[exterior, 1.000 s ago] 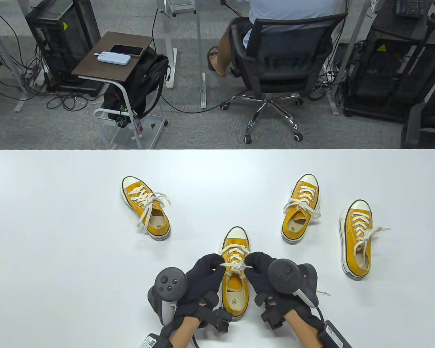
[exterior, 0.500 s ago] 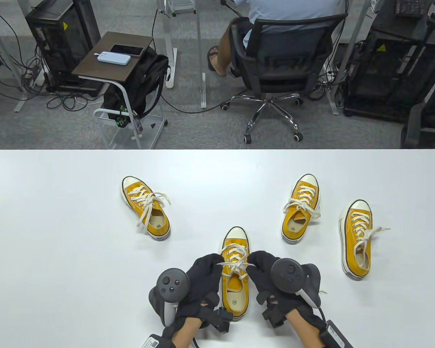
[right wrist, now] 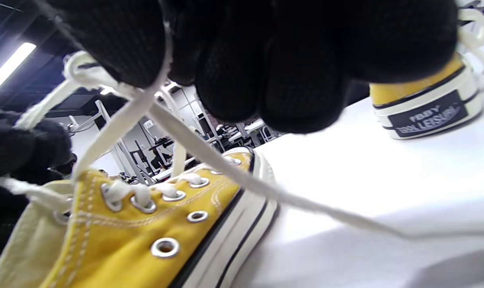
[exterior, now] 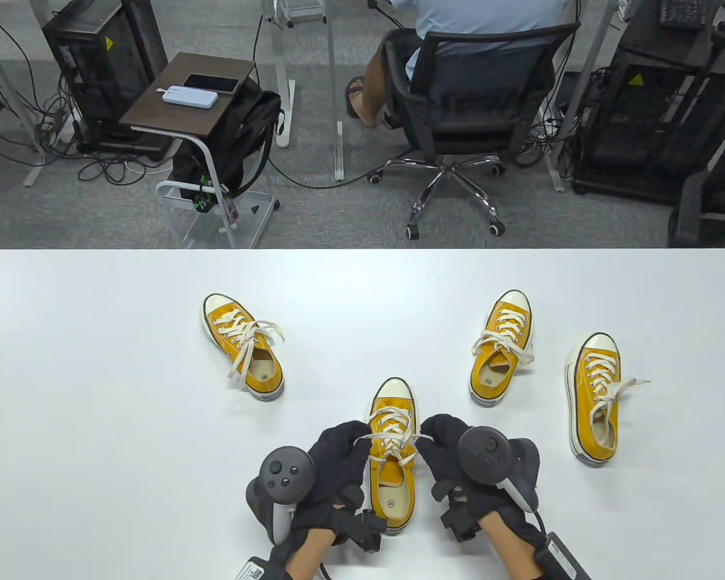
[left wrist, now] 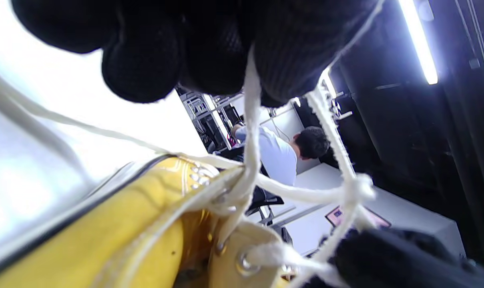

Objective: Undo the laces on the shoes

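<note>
1. The near shoe (exterior: 391,459) stands on the white surface (exterior: 96,393) toe away from the person, between the two gloved hands. The left hand (exterior: 338,450) pinches a strand of the lace (exterior: 393,436) on the shoe's left, and the right hand (exterior: 444,444) pinches a strand on its right.
2. Compared with a second ago, the hands have drawn a little apart: the right hand has shifted outward from the shoe, and the lace between them now runs as a taut, nearly straight line across the shoe's upper eyelets instead of a bunched bow.
3. The left wrist view shows a small knot (left wrist: 356,192) still in the strands, so I judge the bow is pulled out but the crossing beneath is not yet free. This shoe looks only partly undone.
4. The shoe itself has not moved on the surface; only the lace and the hands have changed.
5. Four shoes in all: beyond the near shoe, one shoe (exterior: 243,345) lies to its far left, and two more (exterior: 501,345) (exterior: 595,399) lie to its far right. All three appear unchanged, their laces in the same places, so most of the task likely remains.
</note>
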`<state>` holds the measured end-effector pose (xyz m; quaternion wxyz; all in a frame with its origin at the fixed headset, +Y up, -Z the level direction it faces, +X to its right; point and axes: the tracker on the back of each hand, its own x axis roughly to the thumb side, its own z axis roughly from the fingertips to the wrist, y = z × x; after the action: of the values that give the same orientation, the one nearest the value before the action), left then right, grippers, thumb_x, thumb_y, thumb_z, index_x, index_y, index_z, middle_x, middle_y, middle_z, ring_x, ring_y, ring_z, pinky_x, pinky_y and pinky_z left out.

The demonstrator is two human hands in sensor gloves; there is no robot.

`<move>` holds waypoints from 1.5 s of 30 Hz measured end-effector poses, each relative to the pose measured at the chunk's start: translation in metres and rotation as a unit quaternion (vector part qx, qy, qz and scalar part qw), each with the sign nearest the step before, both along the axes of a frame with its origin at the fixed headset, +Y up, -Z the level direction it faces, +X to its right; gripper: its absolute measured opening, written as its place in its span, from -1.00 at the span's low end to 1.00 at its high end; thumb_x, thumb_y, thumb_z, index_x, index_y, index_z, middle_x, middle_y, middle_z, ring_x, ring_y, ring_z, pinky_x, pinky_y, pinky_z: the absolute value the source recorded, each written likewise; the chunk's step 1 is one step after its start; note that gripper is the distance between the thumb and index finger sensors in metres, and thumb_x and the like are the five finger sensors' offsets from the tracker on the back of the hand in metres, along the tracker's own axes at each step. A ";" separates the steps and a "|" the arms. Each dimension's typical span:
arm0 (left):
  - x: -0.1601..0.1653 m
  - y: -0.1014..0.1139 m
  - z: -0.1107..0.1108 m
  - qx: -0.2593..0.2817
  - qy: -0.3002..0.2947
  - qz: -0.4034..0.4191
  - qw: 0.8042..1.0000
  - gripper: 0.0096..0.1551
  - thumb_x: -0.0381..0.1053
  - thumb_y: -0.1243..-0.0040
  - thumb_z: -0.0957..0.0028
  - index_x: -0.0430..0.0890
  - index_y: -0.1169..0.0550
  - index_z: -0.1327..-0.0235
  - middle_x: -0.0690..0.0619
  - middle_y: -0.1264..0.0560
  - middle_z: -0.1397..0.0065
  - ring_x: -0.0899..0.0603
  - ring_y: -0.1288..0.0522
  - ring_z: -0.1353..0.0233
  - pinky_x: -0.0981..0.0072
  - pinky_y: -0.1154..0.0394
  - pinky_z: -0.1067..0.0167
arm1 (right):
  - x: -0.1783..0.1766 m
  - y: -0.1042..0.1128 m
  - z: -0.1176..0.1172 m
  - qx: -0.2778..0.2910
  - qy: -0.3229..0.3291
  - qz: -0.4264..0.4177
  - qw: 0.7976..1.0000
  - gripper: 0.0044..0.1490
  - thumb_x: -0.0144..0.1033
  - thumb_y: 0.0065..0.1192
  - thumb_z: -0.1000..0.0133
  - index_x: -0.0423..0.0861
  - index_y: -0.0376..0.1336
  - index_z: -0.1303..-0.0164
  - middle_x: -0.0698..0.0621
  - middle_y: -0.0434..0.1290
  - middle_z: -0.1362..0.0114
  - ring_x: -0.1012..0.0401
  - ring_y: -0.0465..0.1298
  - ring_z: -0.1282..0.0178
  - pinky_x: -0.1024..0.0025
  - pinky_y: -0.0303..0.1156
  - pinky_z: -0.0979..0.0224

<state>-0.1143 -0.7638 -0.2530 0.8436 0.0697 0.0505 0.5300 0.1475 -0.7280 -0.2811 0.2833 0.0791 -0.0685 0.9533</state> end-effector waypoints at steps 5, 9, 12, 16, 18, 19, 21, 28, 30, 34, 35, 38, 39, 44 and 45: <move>-0.010 -0.005 0.001 -0.040 0.034 0.009 0.999 -0.56 0.12 -0.20 -0.04 0.05 -0.59 -0.15 -0.09 -0.55 -0.26 -0.29 -0.60 -0.11 -0.05 -0.57 0.04 | 0.004 -0.004 -0.003 -0.010 -0.017 -0.011 1.000 -0.51 -0.14 0.31 -0.05 -0.03 0.31 -0.16 -0.14 0.59 -0.13 -0.05 0.65 0.16 0.02 0.58 0.16; -0.014 -0.003 0.002 -0.035 0.058 0.004 0.998 -0.58 0.19 -0.23 -0.02 0.04 -0.63 -0.05 -0.10 -0.57 -0.24 -0.30 -0.60 -0.09 -0.07 -0.56 0.05 | 0.006 -0.005 -0.005 -0.018 -0.022 -0.012 1.000 -0.50 -0.16 0.36 -0.02 -0.03 0.31 -0.15 -0.12 0.60 -0.10 -0.05 0.65 0.16 0.01 0.58 0.16; -0.013 -0.004 0.001 -0.032 0.054 0.000 0.998 -0.56 0.10 -0.24 -0.02 0.03 -0.57 -0.15 -0.12 -0.52 -0.30 -0.29 -0.59 -0.12 -0.06 -0.56 0.03 | 0.010 -0.004 -0.006 -0.009 -0.038 -0.009 0.999 -0.51 -0.03 0.38 0.01 0.01 0.34 -0.05 -0.11 0.61 -0.07 -0.05 0.66 0.18 0.02 0.59 0.17; -0.013 -0.003 0.000 -0.027 0.051 0.004 0.998 -0.54 0.06 -0.24 -0.02 0.03 -0.54 -0.19 -0.10 -0.52 -0.30 -0.27 -0.59 -0.13 -0.04 -0.57 0.03 | 0.014 -0.005 -0.007 -0.017 -0.043 -0.023 0.999 -0.51 -0.07 0.35 -0.02 0.00 0.32 -0.11 -0.13 0.59 -0.12 -0.05 0.66 0.17 0.01 0.59 0.17; -0.014 -0.004 -0.001 -0.028 0.048 0.007 0.998 -0.54 0.09 -0.26 -0.01 0.03 -0.55 -0.17 -0.09 -0.53 -0.28 -0.27 -0.59 -0.12 -0.04 -0.57 0.03 | 0.015 -0.005 -0.007 -0.014 -0.046 -0.022 0.999 -0.50 -0.15 0.34 -0.04 -0.03 0.32 -0.16 -0.13 0.60 -0.12 -0.05 0.66 0.17 0.01 0.59 0.16; -0.015 -0.004 -0.001 -0.029 0.052 0.007 0.998 -0.54 0.11 -0.28 0.00 0.04 -0.58 -0.15 -0.08 -0.55 -0.26 -0.28 -0.60 -0.11 -0.05 -0.57 0.04 | 0.015 -0.004 -0.008 -0.015 -0.047 -0.021 0.999 -0.50 -0.17 0.34 -0.04 -0.03 0.32 -0.17 -0.13 0.60 -0.12 -0.05 0.66 0.16 0.01 0.58 0.16; -0.018 -0.004 0.000 -0.027 0.060 0.006 0.998 -0.57 0.19 -0.24 -0.01 0.05 -0.61 -0.07 -0.08 -0.57 -0.23 -0.28 -0.61 -0.09 -0.04 -0.57 0.05 | 0.016 -0.004 -0.008 -0.016 -0.048 -0.024 0.998 -0.50 -0.17 0.35 -0.03 -0.03 0.32 -0.15 -0.12 0.60 -0.11 -0.05 0.66 0.16 0.01 0.58 0.16; -0.025 -0.003 0.000 -0.035 0.085 -0.002 0.996 -0.58 0.14 -0.21 -0.04 0.03 -0.59 -0.10 -0.12 -0.55 -0.26 -0.30 -0.61 -0.08 -0.05 -0.58 0.08 | 0.025 -0.005 -0.009 -0.016 -0.078 -0.038 0.996 -0.53 0.00 0.36 -0.01 0.01 0.36 -0.02 -0.12 0.62 -0.06 -0.05 0.67 0.19 0.01 0.59 0.18; -0.025 -0.003 -0.001 -0.044 0.085 -0.006 0.995 -0.56 0.09 -0.22 -0.03 0.00 -0.55 -0.13 -0.15 -0.51 -0.29 -0.30 -0.60 -0.08 -0.06 -0.57 0.07 | 0.026 -0.005 -0.010 -0.022 -0.074 -0.045 0.996 -0.52 -0.07 0.36 -0.02 -0.01 0.34 -0.09 -0.13 0.61 -0.10 -0.05 0.67 0.18 0.01 0.59 0.18; -0.026 -0.003 0.000 -0.048 0.090 -0.011 0.995 -0.54 0.08 -0.20 -0.04 -0.01 -0.51 -0.18 -0.15 -0.48 -0.33 -0.31 -0.59 -0.10 -0.06 -0.56 0.07 | 0.029 -0.004 -0.010 -0.027 -0.085 -0.052 0.995 -0.51 -0.19 0.36 -0.03 -0.04 0.33 -0.15 -0.13 0.61 -0.10 -0.05 0.67 0.18 0.01 0.59 0.18; -0.027 -0.004 -0.001 -0.052 0.090 -0.013 0.994 -0.54 0.09 -0.20 -0.04 -0.01 -0.52 -0.18 -0.17 -0.49 -0.32 -0.32 -0.59 -0.10 -0.07 -0.56 0.07 | 0.030 -0.005 -0.010 -0.026 -0.090 -0.055 0.994 -0.51 -0.17 0.37 -0.03 -0.04 0.34 -0.14 -0.13 0.62 -0.09 -0.05 0.67 0.19 0.01 0.59 0.18; -0.032 -0.005 -0.001 -0.057 0.101 -0.014 0.993 -0.58 0.16 -0.21 -0.04 -0.01 -0.60 -0.06 -0.15 -0.55 -0.24 -0.32 -0.61 -0.06 -0.07 -0.57 0.10 | 0.036 -0.006 -0.011 -0.032 -0.106 -0.061 0.992 -0.50 -0.07 0.38 -0.01 -0.03 0.35 -0.09 -0.12 0.63 -0.06 -0.05 0.67 0.20 0.01 0.60 0.19; -0.034 -0.005 -0.001 -0.057 0.103 -0.016 0.993 -0.59 0.18 -0.21 -0.04 0.00 -0.63 -0.01 -0.14 -0.58 -0.21 -0.32 -0.63 -0.03 -0.07 -0.58 0.12 | 0.037 -0.006 -0.011 -0.031 -0.109 -0.062 0.992 -0.51 -0.04 0.37 -0.01 -0.02 0.35 -0.07 -0.13 0.63 -0.06 -0.05 0.67 0.21 0.01 0.60 0.19; -0.039 -0.006 -0.002 -0.062 0.117 -0.016 0.991 -0.55 0.09 -0.18 -0.06 -0.02 -0.57 -0.17 -0.16 -0.52 -0.30 -0.33 -0.61 -0.08 -0.08 -0.57 0.09 | 0.041 -0.005 -0.011 -0.028 -0.118 -0.070 0.990 -0.51 -0.08 0.34 -0.03 -0.03 0.34 -0.11 -0.14 0.62 -0.09 -0.05 0.67 0.20 0.01 0.60 0.19; -0.040 -0.006 -0.002 -0.063 0.120 -0.015 0.991 -0.54 0.06 -0.18 -0.06 -0.02 -0.55 -0.20 -0.17 -0.51 -0.31 -0.33 -0.61 -0.09 -0.08 -0.56 0.09 | 0.041 -0.005 -0.012 -0.025 -0.121 -0.070 0.990 -0.50 -0.13 0.34 -0.04 -0.04 0.34 -0.14 -0.14 0.62 -0.10 -0.05 0.67 0.20 0.01 0.60 0.19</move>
<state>-0.1540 -0.7702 -0.2547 0.8420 0.0801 0.1839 0.5007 0.1882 -0.7333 -0.2927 0.3411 -0.0488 -0.0839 0.9350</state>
